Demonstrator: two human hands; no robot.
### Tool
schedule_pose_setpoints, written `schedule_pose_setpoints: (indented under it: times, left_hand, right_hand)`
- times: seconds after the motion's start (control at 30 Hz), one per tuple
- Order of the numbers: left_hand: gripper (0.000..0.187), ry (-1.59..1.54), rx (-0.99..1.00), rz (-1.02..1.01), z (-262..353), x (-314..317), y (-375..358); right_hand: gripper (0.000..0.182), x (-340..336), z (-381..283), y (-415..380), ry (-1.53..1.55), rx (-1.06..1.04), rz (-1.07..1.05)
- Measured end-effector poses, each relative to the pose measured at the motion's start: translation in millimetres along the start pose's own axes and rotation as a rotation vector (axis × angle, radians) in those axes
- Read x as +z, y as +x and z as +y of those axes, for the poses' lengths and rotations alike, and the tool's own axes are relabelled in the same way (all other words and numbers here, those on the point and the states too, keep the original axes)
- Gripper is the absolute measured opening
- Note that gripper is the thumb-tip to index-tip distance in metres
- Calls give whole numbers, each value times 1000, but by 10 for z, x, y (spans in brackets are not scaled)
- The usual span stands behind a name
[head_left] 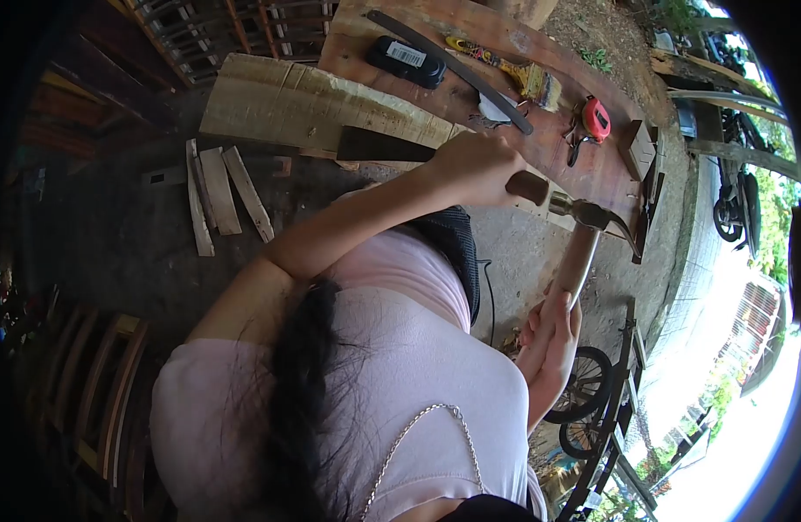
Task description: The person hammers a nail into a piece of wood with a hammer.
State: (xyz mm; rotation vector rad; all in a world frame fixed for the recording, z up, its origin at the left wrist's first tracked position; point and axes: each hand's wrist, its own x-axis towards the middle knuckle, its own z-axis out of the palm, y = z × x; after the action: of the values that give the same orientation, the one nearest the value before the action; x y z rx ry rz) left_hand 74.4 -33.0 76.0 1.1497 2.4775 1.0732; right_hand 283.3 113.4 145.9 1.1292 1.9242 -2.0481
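Observation:
My left hand (477, 170) is closed in a fist above the near edge of a rough wooden plank (331, 109). A dark, flat, blade-like tool (383, 146) runs from the fist to the left along that edge; its gripped end is hidden by the fingers. My right hand (552, 326) is wrapped round the pale wooden handle of a claw hammer (583, 257). The hammer's head is raised, with its brown striking face close to the left fist and its claw curving away to the right.
On the wooden table (557, 139) lie a black case (406, 61), a long dark metal strip (452, 70), a paintbrush (535, 84) and a red tape measure (595, 120). Wood strips (219, 191) lie at left. A bicycle wheel (583, 383) stands at right.

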Motion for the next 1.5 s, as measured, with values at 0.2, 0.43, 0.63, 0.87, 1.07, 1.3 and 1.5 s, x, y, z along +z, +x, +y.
schedule_pose_setpoints:
  times: [0.2,0.43,0.63,0.87,1.07,1.3,1.5]
  left_hand:
    - [26,-111,97,-59,416,81,-52]
    - [29,-86,94,-79,308,37,0]
    - [28,-166,96,-36,299,-16,14]
    - [26,-210,105,-29,306,-125,37]
    - [22,-245,110,-7,302,-108,66]
    - [20,-262,106,-18,298,-141,87]
    - [20,-311,240,85,188,-170,113]
  right_hand:
    - [40,-110,-133,10,193,-105,312]
    - [37,-71,-74,-7,87,-74,197]
    - [38,-27,-48,22,62,-33,177]
    - [38,8,-106,11,65,-49,205]
    - [37,12,-79,24,53,-65,217]
    - [38,4,-92,49,55,-48,196]
    - [42,-45,-266,-22,31,-135,196]
